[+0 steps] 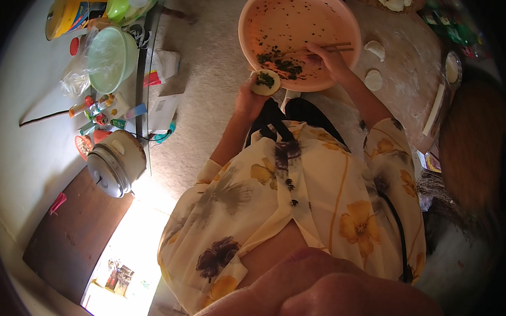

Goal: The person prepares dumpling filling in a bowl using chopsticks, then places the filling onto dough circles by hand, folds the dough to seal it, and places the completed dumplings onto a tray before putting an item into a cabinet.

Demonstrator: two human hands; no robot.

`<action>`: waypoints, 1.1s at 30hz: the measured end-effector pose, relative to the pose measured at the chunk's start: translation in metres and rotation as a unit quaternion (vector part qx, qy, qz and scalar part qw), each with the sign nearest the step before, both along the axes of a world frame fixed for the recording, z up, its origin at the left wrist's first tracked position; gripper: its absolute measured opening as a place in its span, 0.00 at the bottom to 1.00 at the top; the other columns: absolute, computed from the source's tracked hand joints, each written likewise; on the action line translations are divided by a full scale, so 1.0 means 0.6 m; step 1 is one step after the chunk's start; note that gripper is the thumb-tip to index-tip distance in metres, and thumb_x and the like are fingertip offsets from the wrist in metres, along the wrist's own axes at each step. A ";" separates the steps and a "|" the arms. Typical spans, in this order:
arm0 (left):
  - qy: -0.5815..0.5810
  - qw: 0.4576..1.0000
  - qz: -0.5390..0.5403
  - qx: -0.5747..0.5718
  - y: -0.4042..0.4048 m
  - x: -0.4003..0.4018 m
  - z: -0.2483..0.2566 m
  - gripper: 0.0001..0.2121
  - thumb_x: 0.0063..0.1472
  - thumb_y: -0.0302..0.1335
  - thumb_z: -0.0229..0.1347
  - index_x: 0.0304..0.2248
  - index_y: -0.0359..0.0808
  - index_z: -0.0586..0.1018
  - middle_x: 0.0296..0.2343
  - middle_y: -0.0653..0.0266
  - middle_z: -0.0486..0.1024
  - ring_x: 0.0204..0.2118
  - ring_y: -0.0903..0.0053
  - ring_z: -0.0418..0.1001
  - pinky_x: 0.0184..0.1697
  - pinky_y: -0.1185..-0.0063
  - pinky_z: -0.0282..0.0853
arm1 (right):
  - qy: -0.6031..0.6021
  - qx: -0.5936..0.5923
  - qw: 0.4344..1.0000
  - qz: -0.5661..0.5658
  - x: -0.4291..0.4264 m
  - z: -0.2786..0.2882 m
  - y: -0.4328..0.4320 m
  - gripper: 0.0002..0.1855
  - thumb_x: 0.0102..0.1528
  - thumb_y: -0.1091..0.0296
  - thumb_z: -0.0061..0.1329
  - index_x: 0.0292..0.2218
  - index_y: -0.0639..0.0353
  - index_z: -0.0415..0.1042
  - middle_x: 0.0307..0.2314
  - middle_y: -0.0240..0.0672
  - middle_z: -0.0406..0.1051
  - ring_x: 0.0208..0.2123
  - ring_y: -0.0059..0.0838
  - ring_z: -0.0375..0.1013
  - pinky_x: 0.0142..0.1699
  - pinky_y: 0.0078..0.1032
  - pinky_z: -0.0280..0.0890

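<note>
My left hand [248, 99] holds a round dough wrapper [273, 87] with chopped green filling [265, 79] on its middle, beside the near left rim of a large pink basin [246, 43]. Over the basin's right side, my right hand [327, 61] grips wooden chopsticks [298, 52], whose tips point left to the dark green filling [288, 68] at the bottom. More green bits are scattered over the basin's inner surface. To the right, a flat dough round [374, 80] and a folded dumpling [376, 50] lie on a floured board [402, 80].
A rolling pin [434, 110] lies at the board's right edge. A woven tray [401, 7] with pale dumplings stands at the top right. On the left are a green basin [113, 61], a yellow bucket [66, 14] and a lidded pot [117, 162].
</note>
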State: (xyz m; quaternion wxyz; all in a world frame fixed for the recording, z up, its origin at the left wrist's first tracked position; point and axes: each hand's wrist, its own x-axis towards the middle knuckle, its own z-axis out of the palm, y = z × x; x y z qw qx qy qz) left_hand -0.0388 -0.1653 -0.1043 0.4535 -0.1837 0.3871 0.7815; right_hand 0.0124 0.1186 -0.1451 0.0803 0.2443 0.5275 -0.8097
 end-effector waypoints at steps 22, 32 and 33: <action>-0.003 0.998 0.051 0.045 0.050 -0.041 0.043 0.21 0.72 0.35 0.33 0.57 0.31 0.59 0.54 0.51 0.62 0.57 0.61 0.63 0.59 0.63 0.65 | 0.369 0.510 0.758 0.168 0.054 0.265 -0.048 0.11 0.53 0.74 0.56 0.39 0.64 0.74 0.35 0.40 0.75 0.35 0.37 0.77 0.39 0.28 0.73; 0.009 0.997 0.032 0.069 0.057 -0.031 0.033 0.20 0.72 0.35 0.33 0.57 0.31 0.60 0.54 0.52 0.62 0.57 0.63 0.63 0.58 0.63 0.64 | 0.378 0.515 0.755 0.147 0.073 0.266 -0.059 0.10 0.51 0.79 0.56 0.38 0.66 0.74 0.35 0.43 0.74 0.35 0.39 0.77 0.37 0.29 0.72; 0.012 0.997 0.031 0.069 0.057 -0.031 0.035 0.20 0.72 0.35 0.33 0.57 0.31 0.59 0.54 0.52 0.62 0.57 0.63 0.63 0.58 0.63 0.64 | 0.378 0.515 0.753 0.159 0.075 0.265 -0.062 0.11 0.51 0.81 0.56 0.38 0.66 0.74 0.36 0.44 0.74 0.35 0.40 0.77 0.37 0.29 0.72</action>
